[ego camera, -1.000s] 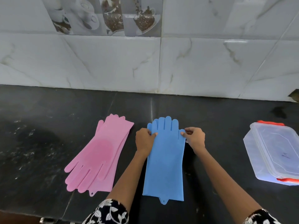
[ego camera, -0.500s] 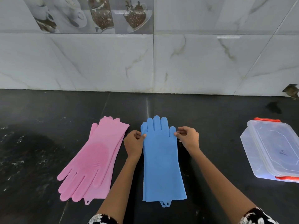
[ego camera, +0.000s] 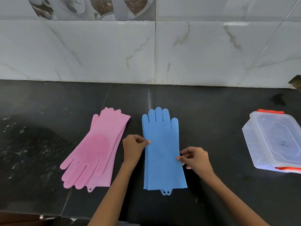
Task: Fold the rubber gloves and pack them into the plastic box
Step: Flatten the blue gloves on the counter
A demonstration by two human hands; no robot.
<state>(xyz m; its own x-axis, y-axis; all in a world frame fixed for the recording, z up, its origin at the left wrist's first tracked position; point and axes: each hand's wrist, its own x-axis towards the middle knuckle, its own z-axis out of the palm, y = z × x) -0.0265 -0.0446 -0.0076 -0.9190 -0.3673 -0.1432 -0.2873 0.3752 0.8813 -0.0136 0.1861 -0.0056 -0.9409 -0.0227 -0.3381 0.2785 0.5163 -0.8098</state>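
Note:
Two blue rubber gloves [ego camera: 162, 149] lie stacked flat on the black counter, fingers pointing at the wall, cuffs toward me. My left hand [ego camera: 132, 146] pinches the stack's left edge about mid-length. My right hand [ego camera: 194, 158] pinches its right edge, slightly nearer the cuff. A pair of pink rubber gloves [ego camera: 97, 149] lies stacked to the left, the top one with fingers toward me and a bristled palm showing. The clear plastic box [ego camera: 275, 142] with a lid and orange clips sits at the right.
The black stone counter [ego camera: 211, 115] meets a white marble-tiled wall [ego camera: 146, 54] at the back. Its front edge runs along the bottom of the view. A wet, speckled patch covers the counter's left part.
Both hands have slid from near the blue gloves' fingers down along the side edges toward the cuffs. The blue gloves now lie straighter, both cuff tabs showing.

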